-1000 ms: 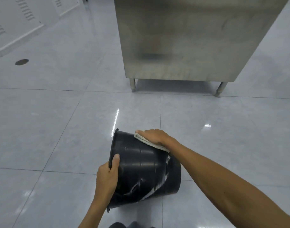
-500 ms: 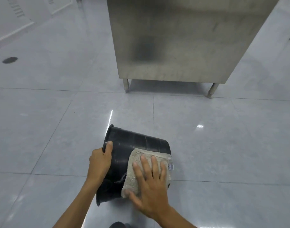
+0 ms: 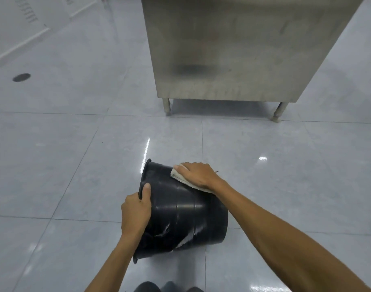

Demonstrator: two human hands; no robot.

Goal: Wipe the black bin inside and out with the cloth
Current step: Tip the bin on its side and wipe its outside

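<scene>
While the left hand (image 3: pixel 135 213) grips the one bin (image 3: pixel 186 216) by its rim, the flat right hand (image 3: pixel 198 174) presses the one cloth (image 3: pixel 175 175), now shifted to the bin's far side.

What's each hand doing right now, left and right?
Left hand: closed, gripping the rim of the black bin.
Right hand: open, pressing the cloth flat against the bin's side.

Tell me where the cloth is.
In the head view, the cloth lies under the right hand, pressed on the far upper side of the black bin.
</scene>
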